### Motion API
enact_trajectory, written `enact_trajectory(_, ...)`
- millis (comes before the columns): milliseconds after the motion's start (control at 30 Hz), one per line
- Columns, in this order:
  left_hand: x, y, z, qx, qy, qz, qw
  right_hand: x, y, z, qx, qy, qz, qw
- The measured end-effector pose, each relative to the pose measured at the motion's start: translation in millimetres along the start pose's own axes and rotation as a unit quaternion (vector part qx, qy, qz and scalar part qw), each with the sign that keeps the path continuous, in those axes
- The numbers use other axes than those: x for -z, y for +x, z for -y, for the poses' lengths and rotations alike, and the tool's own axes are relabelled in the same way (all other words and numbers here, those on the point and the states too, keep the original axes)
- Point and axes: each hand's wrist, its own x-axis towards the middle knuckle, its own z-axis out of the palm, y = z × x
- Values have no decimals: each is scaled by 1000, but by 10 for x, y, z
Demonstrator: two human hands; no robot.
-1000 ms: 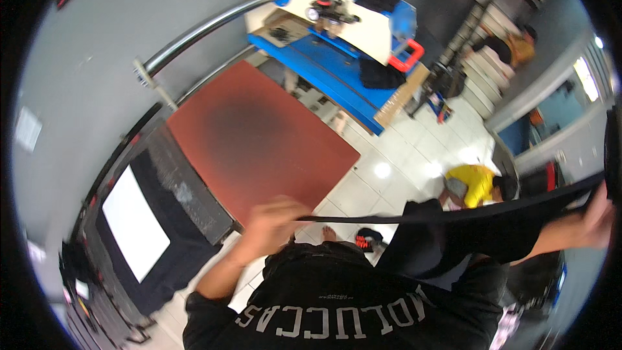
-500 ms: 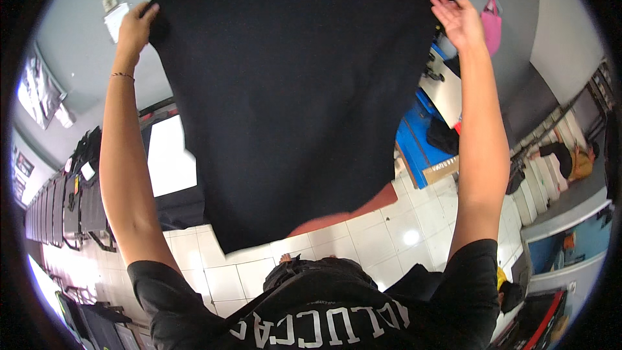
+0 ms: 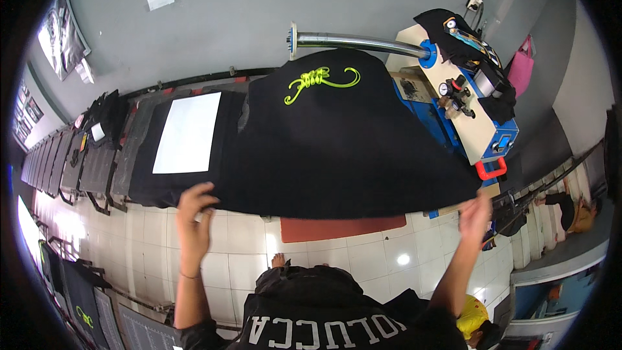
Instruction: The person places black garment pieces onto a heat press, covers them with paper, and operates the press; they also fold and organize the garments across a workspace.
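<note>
A large black fabric panel (image 3: 324, 149) is spread in front of me, a lime-green curling print near its far edge. Its far part lies over the bed of a heat press (image 3: 483, 123), whose plate is hidden beneath. The near edge runs between my two hands, sagging a little. My left hand (image 3: 194, 220) is closed at the near left corner, thumb and fingers against the edge. At the near right corner my right hand (image 3: 474, 217), slightly blurred, pinches the cloth close to the press's red handle (image 3: 492, 170).
Left of the panel, a white sheet (image 3: 186, 133) lies on black cloth over a row of grey boards (image 3: 97, 162). A chrome cylinder arm (image 3: 363, 43) stretches behind the panel. Printed black cloth (image 3: 460, 39) rests on the press. A reddish mat (image 3: 343, 229) lies on the tiled floor.
Both my hands have come down and toward me from their raised position. The panel has dropped from upright to spread over the press, and its lime-green print now shows.
</note>
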Motion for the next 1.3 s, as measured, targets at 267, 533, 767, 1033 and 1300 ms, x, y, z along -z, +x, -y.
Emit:
enact_trajectory(267, -1134, -1493, 851, 190, -12, 67, 979, 1199, -714, -1684, -17, -323, -136, 936)
enact_trajectory(533, -1213, -2020, 530, 175, 35, 96, 979, 2006, -585, -2036, -134, -299, -165, 930)
enact_trajectory(767, -1176, -2490, 612, 223, 23, 148, 963, 2312, -657, -2131, -194, -351, -145, 905)
enact_trajectory(1033, -293, -3734, 1220, 517, 407, 75, 749, 2425, -539, -2452, -296, -640, 31, 708)
enact_trajectory(1300, 759, -4502, 1354, 829, 365, -257, 336, 862, -954, -2677, -382, -609, 464, 518)
